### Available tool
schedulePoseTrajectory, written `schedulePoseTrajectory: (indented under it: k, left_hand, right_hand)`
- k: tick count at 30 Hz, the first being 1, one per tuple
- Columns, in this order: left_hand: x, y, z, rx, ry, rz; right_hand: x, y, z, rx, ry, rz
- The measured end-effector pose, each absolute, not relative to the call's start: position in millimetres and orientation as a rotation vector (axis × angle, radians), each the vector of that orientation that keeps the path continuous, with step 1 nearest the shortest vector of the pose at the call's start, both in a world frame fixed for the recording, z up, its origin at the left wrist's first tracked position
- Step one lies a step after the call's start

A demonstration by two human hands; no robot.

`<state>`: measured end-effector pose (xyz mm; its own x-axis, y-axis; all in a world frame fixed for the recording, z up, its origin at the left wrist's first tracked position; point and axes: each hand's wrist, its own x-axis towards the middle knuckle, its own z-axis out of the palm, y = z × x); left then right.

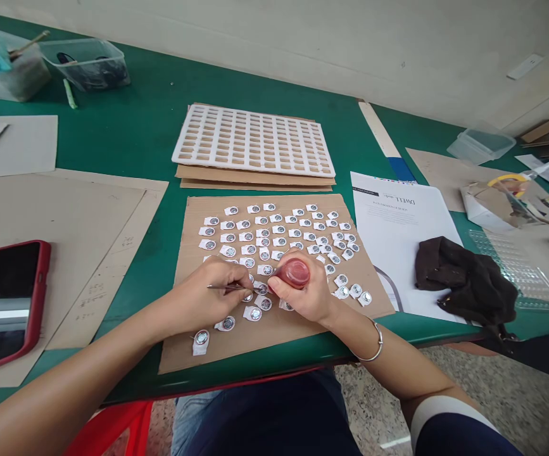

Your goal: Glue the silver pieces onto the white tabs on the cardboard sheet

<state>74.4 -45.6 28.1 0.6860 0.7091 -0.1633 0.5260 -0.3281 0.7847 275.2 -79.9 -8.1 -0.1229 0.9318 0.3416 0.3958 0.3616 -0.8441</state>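
Rows of small round silvery pieces on white paper tabs lie on a brown cardboard sheet [198,272]. My left hand [208,294] is closed in a pinch on a thin metal tool [221,287], its tip close to one round piece [260,288]. Wrapped in my right hand [309,294] is a red bottle-like object [296,273] with its rounded end up towards me. The lower end of that object is hidden by the fingers, near the same round piece. Both hands rest low over the cardboard.
Behind the cardboard stands a white gridded tray [255,140] on brown boards. A phone in a red case [41,297] lies at left. Printed paper [388,221], a dark cloth [464,278] and a clear plastic sheet [525,266] are at right. Plastic tubs [88,66] sit back left.
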Motion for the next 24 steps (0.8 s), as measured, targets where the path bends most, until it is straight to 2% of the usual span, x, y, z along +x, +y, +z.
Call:
schedulePoseTrajectory:
  k: [16,24]
  left_hand:
    - [72.5,-43.5,26.6,1.989,0.94,0.264]
    - [71.8,-43.0,24.0,1.939,0.936,0.281]
  right_hand:
    - [273.8,-79.0,-7.6,-1.199,-1.661,0.72]
    - [282.5,-78.8,-1.6,-1.167,-1.512,0.826]
